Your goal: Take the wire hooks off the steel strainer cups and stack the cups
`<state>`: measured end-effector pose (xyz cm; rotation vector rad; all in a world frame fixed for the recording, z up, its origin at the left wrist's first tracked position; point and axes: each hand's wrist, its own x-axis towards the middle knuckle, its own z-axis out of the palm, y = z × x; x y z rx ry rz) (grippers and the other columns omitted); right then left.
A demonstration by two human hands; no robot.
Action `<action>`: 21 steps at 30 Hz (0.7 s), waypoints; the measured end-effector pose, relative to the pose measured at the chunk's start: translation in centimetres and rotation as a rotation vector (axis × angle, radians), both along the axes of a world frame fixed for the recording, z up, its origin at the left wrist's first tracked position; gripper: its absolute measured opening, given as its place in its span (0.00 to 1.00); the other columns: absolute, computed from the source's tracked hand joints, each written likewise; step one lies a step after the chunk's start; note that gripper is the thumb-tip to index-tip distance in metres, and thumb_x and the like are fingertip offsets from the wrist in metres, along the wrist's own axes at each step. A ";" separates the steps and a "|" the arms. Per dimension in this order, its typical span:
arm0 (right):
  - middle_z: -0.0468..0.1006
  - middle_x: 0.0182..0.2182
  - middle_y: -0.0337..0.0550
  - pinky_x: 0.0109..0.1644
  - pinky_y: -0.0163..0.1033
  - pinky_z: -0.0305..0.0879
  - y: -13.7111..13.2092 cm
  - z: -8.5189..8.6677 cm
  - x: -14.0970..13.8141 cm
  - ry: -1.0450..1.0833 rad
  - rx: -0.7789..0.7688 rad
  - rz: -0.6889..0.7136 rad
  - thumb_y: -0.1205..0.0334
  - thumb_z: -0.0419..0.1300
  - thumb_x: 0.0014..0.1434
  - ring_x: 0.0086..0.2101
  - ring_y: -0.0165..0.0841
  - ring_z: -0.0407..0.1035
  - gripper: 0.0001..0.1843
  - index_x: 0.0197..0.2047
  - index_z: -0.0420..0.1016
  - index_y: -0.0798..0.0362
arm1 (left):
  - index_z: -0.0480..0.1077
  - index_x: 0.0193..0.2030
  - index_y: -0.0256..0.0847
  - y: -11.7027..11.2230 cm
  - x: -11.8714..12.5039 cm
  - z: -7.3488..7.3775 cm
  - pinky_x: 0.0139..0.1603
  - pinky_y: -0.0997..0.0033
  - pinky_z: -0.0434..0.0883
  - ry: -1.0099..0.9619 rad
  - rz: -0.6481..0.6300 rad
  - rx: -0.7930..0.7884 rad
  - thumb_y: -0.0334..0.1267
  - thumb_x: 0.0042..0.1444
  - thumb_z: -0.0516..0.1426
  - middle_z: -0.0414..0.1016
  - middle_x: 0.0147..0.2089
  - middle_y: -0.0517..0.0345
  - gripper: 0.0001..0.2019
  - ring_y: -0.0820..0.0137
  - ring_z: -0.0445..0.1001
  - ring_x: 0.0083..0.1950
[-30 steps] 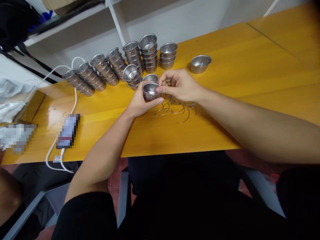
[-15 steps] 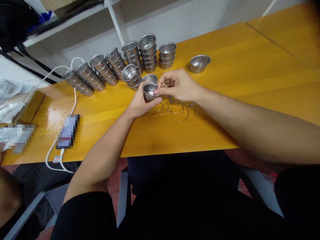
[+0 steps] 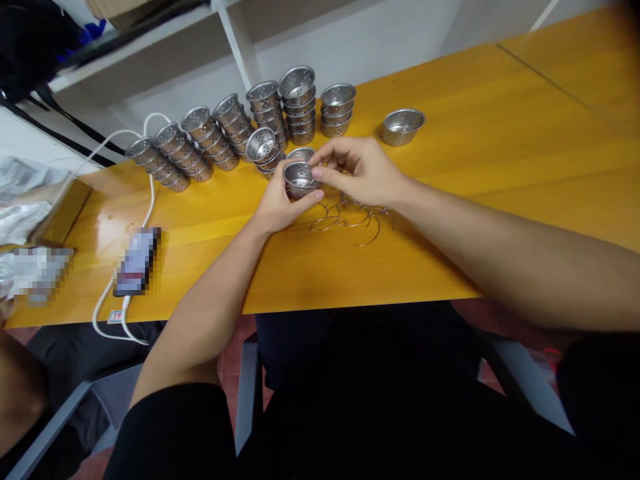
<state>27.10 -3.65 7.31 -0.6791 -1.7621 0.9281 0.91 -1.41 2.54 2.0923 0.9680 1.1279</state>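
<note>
My left hand [image 3: 277, 207] grips a small perforated steel cup [image 3: 299, 179] from below, just above the yellow table [image 3: 480, 153]. My right hand [image 3: 361, 172] is closed in a pinch at the cup's right rim; what the fingertips hold is too small to make out. A loose pile of thin wire rings [image 3: 350, 219] lies on the table under and just in front of my right hand. Another cup [image 3: 301, 155] stands directly behind the held one.
Several stacks of the same perforated cups [image 3: 225, 133] line the table's back edge, some leaning. A single shallow steel cup [image 3: 403, 127] stands apart at right. A phone [image 3: 136, 261] with a white cable [image 3: 150, 193] lies at left. Another person's knee [image 3: 20, 393] shows lower left.
The cup and both hands have risen slightly and shifted a little; my right fingers have moved along the cup's rim. Everything else stays put.
</note>
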 end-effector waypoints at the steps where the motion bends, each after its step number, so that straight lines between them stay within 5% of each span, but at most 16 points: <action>1: 0.87 0.43 0.45 0.55 0.59 0.89 0.0 0.0 0.1 -0.013 0.024 -0.029 0.34 0.88 0.73 0.44 0.48 0.81 0.23 0.53 0.91 0.40 | 0.73 0.79 0.52 0.2 -0.1 -0.1 0.83 0.39 0.87 -0.003 -0.004 0.000 0.78 0.63 0.82 0.86 0.70 0.44 0.51 0.47 0.90 0.73; 9: 0.90 0.58 0.52 0.69 0.72 0.90 0.3 -0.2 0.9 -0.158 0.140 -0.105 0.45 0.86 0.73 0.63 0.63 0.83 0.13 0.50 0.91 0.37 | 0.72 0.81 0.55 0.9 -0.6 -0.5 0.83 0.36 0.87 -0.003 0.008 0.027 0.74 0.66 0.82 0.84 0.72 0.44 0.49 0.45 0.89 0.76; 16: 0.88 0.65 0.52 0.81 0.75 0.82 0.1 -0.6 0.5 -0.232 0.193 -0.027 0.56 0.83 0.72 0.66 0.61 0.83 0.08 0.51 0.92 0.42 | 0.72 0.81 0.54 0.5 -0.2 0.0 0.85 0.37 0.86 -0.016 -0.004 0.014 0.74 0.65 0.83 0.84 0.71 0.45 0.50 0.46 0.89 0.76; 21: 0.86 0.68 0.51 0.79 0.73 0.85 0.2 -1.4 0.0 -0.279 0.180 0.008 0.61 0.80 0.70 0.68 0.60 0.82 0.11 0.54 0.94 0.42 | 0.71 0.81 0.55 0.9 -0.7 -0.6 0.85 0.40 0.86 0.003 -0.019 0.058 0.72 0.66 0.83 0.83 0.74 0.46 0.48 0.46 0.88 0.78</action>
